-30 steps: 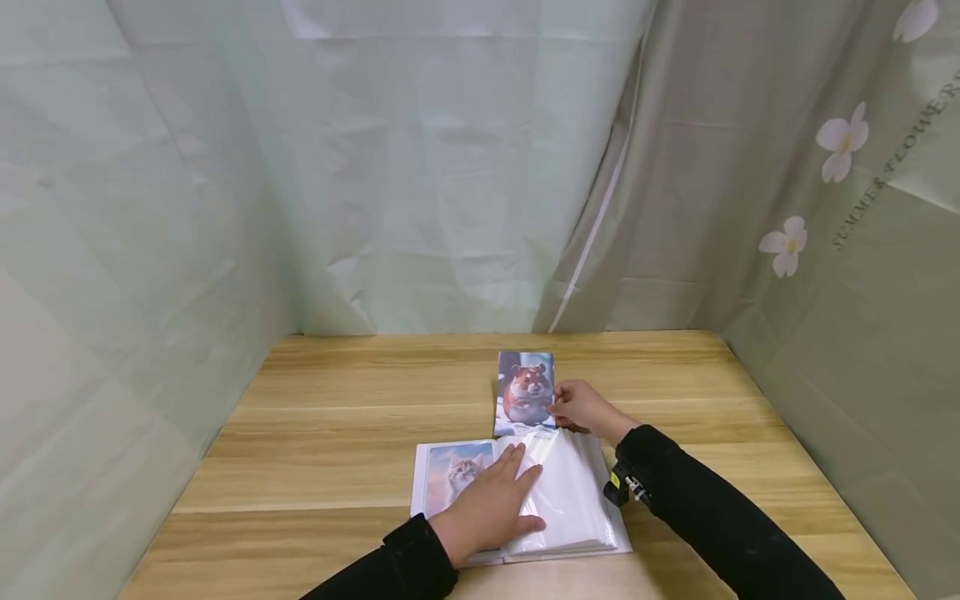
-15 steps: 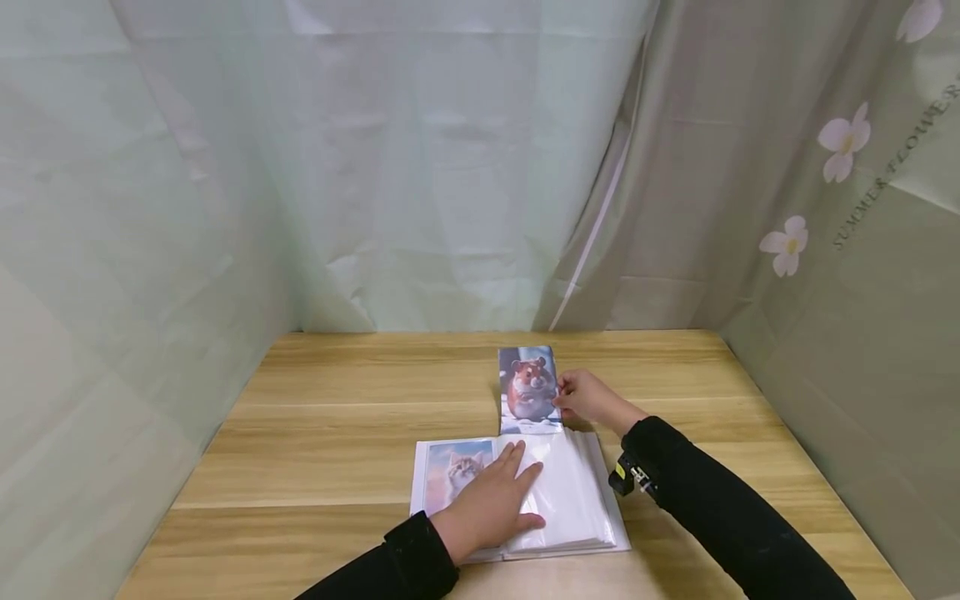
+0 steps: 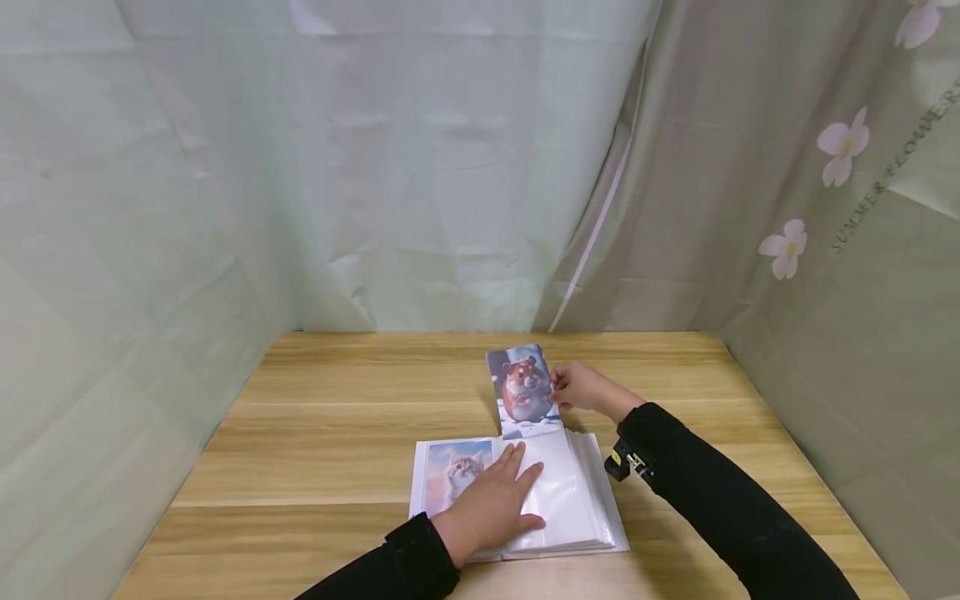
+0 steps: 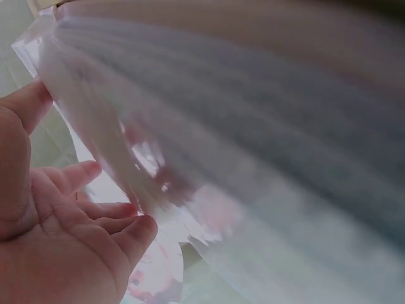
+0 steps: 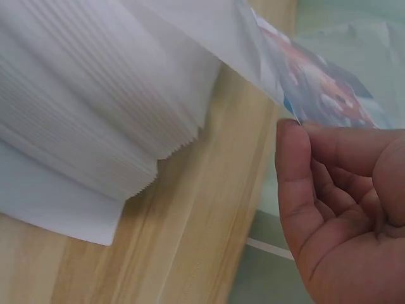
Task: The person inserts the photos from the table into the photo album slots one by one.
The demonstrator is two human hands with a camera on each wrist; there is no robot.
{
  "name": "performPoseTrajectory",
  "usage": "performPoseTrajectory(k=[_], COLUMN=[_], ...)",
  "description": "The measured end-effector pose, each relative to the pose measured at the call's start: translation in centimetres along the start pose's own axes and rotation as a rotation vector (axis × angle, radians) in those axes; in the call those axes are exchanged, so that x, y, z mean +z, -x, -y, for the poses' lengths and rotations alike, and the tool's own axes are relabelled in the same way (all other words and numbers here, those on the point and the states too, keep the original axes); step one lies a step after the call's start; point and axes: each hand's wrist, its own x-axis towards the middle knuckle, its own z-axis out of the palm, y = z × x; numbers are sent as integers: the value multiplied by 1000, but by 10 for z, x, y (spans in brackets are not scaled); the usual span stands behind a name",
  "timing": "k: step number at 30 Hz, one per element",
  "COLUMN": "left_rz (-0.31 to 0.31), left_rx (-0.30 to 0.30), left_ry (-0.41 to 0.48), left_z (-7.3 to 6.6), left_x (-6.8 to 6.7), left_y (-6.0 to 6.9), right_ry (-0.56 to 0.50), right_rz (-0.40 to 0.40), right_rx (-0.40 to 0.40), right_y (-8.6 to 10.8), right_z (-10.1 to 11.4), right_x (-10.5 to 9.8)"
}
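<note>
An open photo album (image 3: 558, 500) lies on the table, a kitten picture (image 3: 459, 475) on its left page and a glossy clear sleeve on the right one. My left hand (image 3: 491, 504) rests spread across the middle of the album, fingers straight; in the left wrist view its fingertips touch the shiny sleeve (image 4: 133, 152). My right hand (image 3: 588, 390) pinches the right edge of a hamster photo (image 3: 525, 387) between thumb and forefinger. The photo tilts left, its bottom edge at the top of the right page. Whether that edge is inside the sleeve I cannot tell.
The wooden table (image 3: 315, 450) extends around the album on all sides. Pale curtains (image 3: 450, 183) stand behind it and at both sides, the right one printed with flowers. Many white page edges (image 5: 145, 145) fan out in the right wrist view.
The hamster photo first shifts slightly right and up, then its top swings left, so it now leans. My right hand moves up a little with it. My left hand stays put.
</note>
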Motion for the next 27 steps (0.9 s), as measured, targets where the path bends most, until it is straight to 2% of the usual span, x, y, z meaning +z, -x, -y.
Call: performPoseTrajectory(k=[8,15,24,27], left_rz=[-9,-12,-19,-21], left_rx=[1,-10,-1,3], left_ry=[12,25,24,22], left_z=[0,0,2,2], left_x=[0,-1,2,2], left_y=[2,1,1,0], right_ry=[-9,-27,-16,-45], right_rz=[88,97,157,178], right_rx=[52,79,130,134], right_y=[-1,2,1,1], right_z=[-2,-6,-13,-16], right_x=[4,7,8,8])
